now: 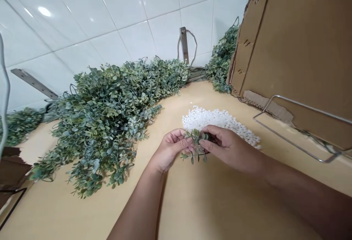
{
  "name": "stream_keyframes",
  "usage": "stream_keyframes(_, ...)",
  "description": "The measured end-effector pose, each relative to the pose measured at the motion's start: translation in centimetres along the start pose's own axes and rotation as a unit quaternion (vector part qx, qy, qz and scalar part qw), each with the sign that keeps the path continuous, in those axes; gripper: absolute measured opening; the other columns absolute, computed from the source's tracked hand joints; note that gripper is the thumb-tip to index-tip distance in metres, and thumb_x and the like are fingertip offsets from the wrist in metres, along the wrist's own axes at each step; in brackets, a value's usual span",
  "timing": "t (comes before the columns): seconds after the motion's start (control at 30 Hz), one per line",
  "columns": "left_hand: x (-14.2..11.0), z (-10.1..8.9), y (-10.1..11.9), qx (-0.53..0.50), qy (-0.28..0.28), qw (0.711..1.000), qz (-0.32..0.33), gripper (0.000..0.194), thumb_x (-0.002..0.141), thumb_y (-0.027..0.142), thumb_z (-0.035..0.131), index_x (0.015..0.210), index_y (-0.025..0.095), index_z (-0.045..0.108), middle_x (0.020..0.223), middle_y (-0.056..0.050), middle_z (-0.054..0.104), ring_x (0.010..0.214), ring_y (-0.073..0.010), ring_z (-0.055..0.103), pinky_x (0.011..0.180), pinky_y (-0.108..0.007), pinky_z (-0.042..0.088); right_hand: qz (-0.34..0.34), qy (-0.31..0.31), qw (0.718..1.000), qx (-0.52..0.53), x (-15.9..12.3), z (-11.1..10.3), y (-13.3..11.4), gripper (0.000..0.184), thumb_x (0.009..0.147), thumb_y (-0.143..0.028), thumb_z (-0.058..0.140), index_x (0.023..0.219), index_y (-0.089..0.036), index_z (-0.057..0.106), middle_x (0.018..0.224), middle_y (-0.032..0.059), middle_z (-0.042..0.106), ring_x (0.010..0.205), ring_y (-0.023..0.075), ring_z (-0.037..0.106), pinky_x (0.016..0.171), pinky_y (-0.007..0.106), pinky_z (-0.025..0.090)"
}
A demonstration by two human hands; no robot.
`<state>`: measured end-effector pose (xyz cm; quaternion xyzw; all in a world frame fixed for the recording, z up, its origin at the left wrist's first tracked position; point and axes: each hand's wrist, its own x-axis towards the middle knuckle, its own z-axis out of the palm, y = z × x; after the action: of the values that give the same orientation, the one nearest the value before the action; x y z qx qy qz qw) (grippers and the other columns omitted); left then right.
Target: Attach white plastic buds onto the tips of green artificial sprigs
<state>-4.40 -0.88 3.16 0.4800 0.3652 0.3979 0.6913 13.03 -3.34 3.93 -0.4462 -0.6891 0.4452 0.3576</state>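
plainly, left hand (171, 149) and right hand (227, 145) have their grip clamped on a leafy sprig (196, 135).

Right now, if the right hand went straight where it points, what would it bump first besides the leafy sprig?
Probably the left hand: the right hand points toward it, with the leafy sprig between them. How exactly they line up in depth is unclear.
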Motion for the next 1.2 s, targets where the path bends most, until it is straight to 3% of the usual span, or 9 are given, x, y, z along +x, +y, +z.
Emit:
stream_keyframes(0.17, -0.2, 0.7, -0.1, 0.014, -0.014, 1.0, -0.003, 0.027, 0.058, 0.034, 0.08, 0.065, 0.014, 0.063, 0.058, 0.0, 0.061, 0.055, -0.0098, 0.054, 0.059, -0.022, 0.042, -0.003, 0.014, 1.0, -0.02, -1.1, 0.0, 0.2, 0.007, 0.082, -0.021, 0.048, 0.078, -0.018, 0.052, 0.07, -0.001, 0.054, 0.066, 0.0122, 0.051, 0.059, 0.023, 0.04)
stream_keyframes(0.5, -1.0, 0.0, 1.3, 0.071, -0.025, 0.997, -0.006, 0.025, 0.054, 0.032, 0.082, 0.066, 0.016, 0.068, 0.062, 0.0, 0.063, 0.058, -0.011, 0.055, 0.062, -0.025, 0.045, -0.043, -0.007, 0.999, -0.014, -2.3, 0.3, -1.1, 0.019, 0.083, -0.022, 0.049, 0.065, -0.018, 0.045, 0.056, -0.0057, 0.035, 0.053, 0.0081, 0.036, 0.049, 0.021, 0.031)
stream_keyframes(0.57, -0.9, -0.4, 1.5, 0.099, -0.008, 0.995, 0.008, 0.025, 0.055, 0.034, 0.08, 0.067, 0.016, 0.068, 0.063, -0.001, 0.064, 0.059, -0.0119, 0.056, 0.062, -0.025, 0.045, -0.053, -0.016, 0.998, -0.014, -2.5, 0.8, -1.1, 0.018, 0.081, -0.018, 0.048, 0.064, -0.019, 0.043, 0.057, -0.0052, 0.037, 0.054, 0.0085, 0.038, 0.05, 0.021, 0.031)
stream_keyframes(0.63, -0.5, -0.8, 1.2, 0.133, 0.053, 0.989, 0.044, 0.024, 0.058, 0.035, 0.078, 0.068, 0.016, 0.068, 0.063, -0.001, 0.065, 0.059, -0.0116, 0.056, 0.061, -0.025, 0.045, -0.076, -0.017, 0.997, -0.02, -2.7, 1.4, -1.0, 0.018, 0.078, -0.014, 0.047, 0.062, -0.019, 0.04, 0.058, -0.0045, 0.038, 0.055, 0.0094, 0.039, 0.052, 0.022, 0.032)
stream_keyframes(0.77, 0.8, -1.5, -0.8, 0.275, 0.177, 0.939, 0.111, 0.013, 0.067, 0.027, 0.07, 0.071, 0.016, 0.067, 0.071, -0.003, 0.066, 0.064, -0.0131, 0.057, 0.065, -0.026, 0.045, -0.128, 0.006, 0.991, -0.034, -3.1, 2.8, -0.6, 0.014, 0.073, -0.011, 0.044, 0.065, -0.02, 0.038, 0.063, -0.0021, 0.042, 0.061, 0.0123, 0.042, 0.059, 0.025, 0.035)
stream_keyframes(0.87, 1.6, -1.6, -2.4, 0.414, 0.167, 0.882, 0.15, 0.013, 0.074, 0.022, 0.062, 0.083, 0.016, 0.068, 0.082, -0.005, 0.066, 0.073, -0.0153, 0.059, 0.071, -0.028, 0.046, -0.115, 0.011, 0.993, -0.019, -3.2, 3.5, -0.1, 0.009, 0.073, -0.011, 0.041, 0.072, -0.02, 0.04, 0.067, -0.0011, 0.043, 0.062, 0.0131, 0.041, 0.059, 0.026, 0.035)
stream_keyframes(1.0, 2.1, -1.0, -2.9, 0.549, 0.143, 0.807, 0.164, 0.018, 0.077, 0.015, 0.056, 0.09, 0.018, 0.068, 0.079, -0.004, 0.062, 0.077, -0.0168, 0.058, 0.074, -0.029, 0.046, -0.075, -0.008, 0.997, 0.021, -3.2, 3.6, 0.0, 0.01, 0.078, -0.014, 0.038, 0.07, -0.02, 0.038, 0.064, -0.0024, 0.04, 0.06, 0.0122, 0.039, 0.055, 0.025, 0.034)
stream_keyframes(1.2, 2.1, -0.5, -2.1, 0.594, 0.167, 0.771, 0.156, 0.017, 0.079, 0.01, 0.05, 0.077, 0.019, 0.065, 0.078, -0.004, 0.061, 0.076, -0.0168, 0.058, 0.072, -0.029, 0.045, 0.02, -0.116, 0.984, 0.131, -3.2, 3.4, -1.0, 0.016, 0.08, -0.027, 0.049, 0.069, -0.019, 0.041, 0.057, -0.0059, 0.035, 0.052, 0.0087, 0.033, 0.048, 0.022, 0.031)
